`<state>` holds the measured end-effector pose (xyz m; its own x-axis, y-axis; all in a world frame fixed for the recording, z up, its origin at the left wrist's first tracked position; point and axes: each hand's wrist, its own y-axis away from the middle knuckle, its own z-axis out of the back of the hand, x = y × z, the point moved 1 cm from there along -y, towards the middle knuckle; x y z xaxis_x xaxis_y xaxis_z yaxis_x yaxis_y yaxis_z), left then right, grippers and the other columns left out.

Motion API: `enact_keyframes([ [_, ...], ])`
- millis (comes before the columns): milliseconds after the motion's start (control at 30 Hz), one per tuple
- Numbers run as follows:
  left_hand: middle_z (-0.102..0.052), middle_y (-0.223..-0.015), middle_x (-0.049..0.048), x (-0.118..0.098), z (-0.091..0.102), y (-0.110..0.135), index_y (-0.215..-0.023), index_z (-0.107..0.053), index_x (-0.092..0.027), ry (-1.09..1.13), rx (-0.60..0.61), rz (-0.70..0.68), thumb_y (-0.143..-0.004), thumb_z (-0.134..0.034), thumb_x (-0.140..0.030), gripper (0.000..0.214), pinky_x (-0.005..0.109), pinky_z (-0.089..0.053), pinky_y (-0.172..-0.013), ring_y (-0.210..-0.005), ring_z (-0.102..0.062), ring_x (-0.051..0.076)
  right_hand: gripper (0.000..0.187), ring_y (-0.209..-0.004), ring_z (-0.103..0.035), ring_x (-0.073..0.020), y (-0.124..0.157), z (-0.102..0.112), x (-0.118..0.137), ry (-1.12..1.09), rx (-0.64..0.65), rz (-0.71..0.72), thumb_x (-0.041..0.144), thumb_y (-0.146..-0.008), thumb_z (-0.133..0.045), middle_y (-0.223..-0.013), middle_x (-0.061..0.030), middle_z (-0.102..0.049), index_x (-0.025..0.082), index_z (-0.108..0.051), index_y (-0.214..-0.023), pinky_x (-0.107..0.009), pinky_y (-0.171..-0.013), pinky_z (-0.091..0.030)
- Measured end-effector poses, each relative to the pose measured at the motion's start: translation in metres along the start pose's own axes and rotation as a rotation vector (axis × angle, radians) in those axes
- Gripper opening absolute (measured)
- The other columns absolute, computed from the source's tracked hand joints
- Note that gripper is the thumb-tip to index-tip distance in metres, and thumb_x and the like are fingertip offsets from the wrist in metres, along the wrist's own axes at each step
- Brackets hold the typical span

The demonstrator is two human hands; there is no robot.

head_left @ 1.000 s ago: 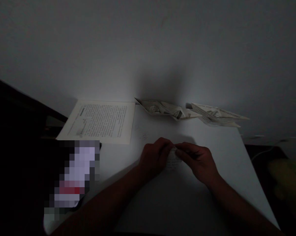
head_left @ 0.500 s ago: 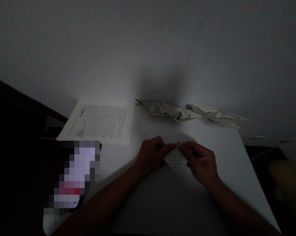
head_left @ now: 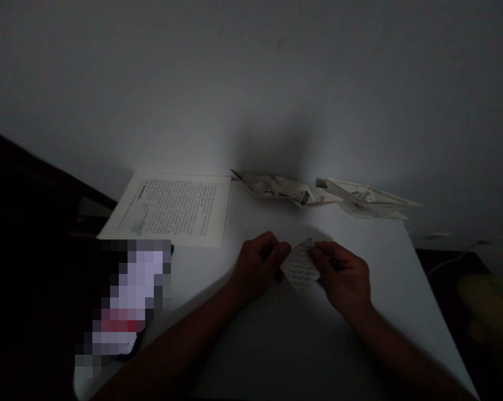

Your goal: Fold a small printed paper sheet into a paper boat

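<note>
A small folded piece of printed paper (head_left: 300, 269), roughly diamond-shaped, is held up between my two hands over the white table. My left hand (head_left: 260, 264) is closed on its left edge, with the thumb bent near the upper left side. Thumb and fingers of my right hand (head_left: 344, 273) pinch the paper's upper right edge. The back of the paper and some fingertips are hidden. Beyond my hands, several folded paper boats (head_left: 272, 186) made of printed pages stand in a row, one more boat (head_left: 364, 197) at the right end.
Stacked printed pages (head_left: 176, 209) lie at the table's back left. A blurred-out phone (head_left: 130, 301) rests near the left edge. A wall (head_left: 251, 72) rises behind the white table (head_left: 405, 289). At the right are a cable (head_left: 452, 259) and something yellowish (head_left: 489, 312).
My left thumb has drawn back left from the paper's top corner, showing more of its printed face. My right hand keeps its pinch, almost unmoved.
</note>
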<state>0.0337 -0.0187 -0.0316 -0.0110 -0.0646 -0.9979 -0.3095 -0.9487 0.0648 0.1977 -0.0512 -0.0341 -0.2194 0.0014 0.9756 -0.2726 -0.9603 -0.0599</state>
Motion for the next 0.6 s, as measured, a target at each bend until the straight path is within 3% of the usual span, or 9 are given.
enact_keyframes([
  [133, -0.060, -0.054, -0.0016, 0.0008, 0.0013, 0.0006, -0.071, -0.055, -0.015, -0.024, 0.054, 0.006, -0.081, -0.063, -0.041, 0.028, 0.019, -0.045, -0.047, -0.045, -0.055, 0.008, 0.020, -0.046, -0.053, -0.0118, -0.0028, 0.0049, -0.0012, -0.060, -0.081, -0.042, 0.036, -0.073, -0.071, -0.055, 0.0005, -0.060, 0.017, -0.067, -0.076, -0.023, -0.041, -0.042],
  [267, -0.058, -0.052, -0.0022, 0.0002, 0.0052, -0.0026, -0.069, -0.060, -0.015, -0.049, 0.006, -0.016, -0.083, -0.060, -0.038, 0.026, 0.019, -0.044, -0.047, -0.047, -0.053, 0.009, 0.021, -0.041, -0.042, -0.0080, -0.0020, 0.0053, -0.0040, -0.087, 0.161, -0.062, 0.035, -0.075, -0.070, -0.049, 0.0053, -0.047, 0.018, -0.062, -0.068, -0.021, -0.039, -0.033],
  [400, -0.063, -0.062, -0.0009, -0.0014, 0.0099, -0.0057, -0.071, -0.065, -0.015, -0.094, 0.002, -0.063, -0.080, -0.062, -0.034, 0.021, 0.020, -0.045, -0.053, -0.056, -0.056, 0.010, 0.019, -0.053, -0.051, -0.0112, 0.0002, 0.0029, -0.0051, -0.015, 0.426, -0.012, 0.036, -0.078, -0.067, -0.059, 0.0018, -0.055, 0.018, -0.064, -0.071, -0.023, -0.048, -0.040],
  [467, -0.063, -0.063, -0.0007, -0.0016, 0.0099, -0.0056, -0.071, -0.066, -0.015, -0.126, 0.076, -0.079, -0.080, -0.062, -0.032, 0.020, 0.021, -0.045, -0.056, -0.058, -0.056, 0.010, 0.021, -0.056, -0.051, -0.0114, 0.0003, 0.0023, -0.0039, 0.006, 0.459, 0.040, 0.035, -0.083, -0.062, -0.060, 0.0019, -0.054, 0.019, -0.063, -0.070, -0.024, -0.051, -0.041],
  [600, -0.061, -0.062, -0.0006, -0.0013, 0.0069, -0.0038, -0.070, -0.066, -0.015, -0.151, 0.170, -0.096, -0.082, -0.061, -0.032, 0.021, 0.021, -0.042, -0.056, -0.058, -0.053, 0.010, 0.030, -0.047, -0.039, -0.0087, -0.0011, 0.0026, 0.0011, 0.067, 0.407, 0.138, 0.033, -0.087, -0.057, -0.052, 0.0050, -0.042, 0.019, -0.056, -0.060, -0.024, -0.045, -0.031],
])
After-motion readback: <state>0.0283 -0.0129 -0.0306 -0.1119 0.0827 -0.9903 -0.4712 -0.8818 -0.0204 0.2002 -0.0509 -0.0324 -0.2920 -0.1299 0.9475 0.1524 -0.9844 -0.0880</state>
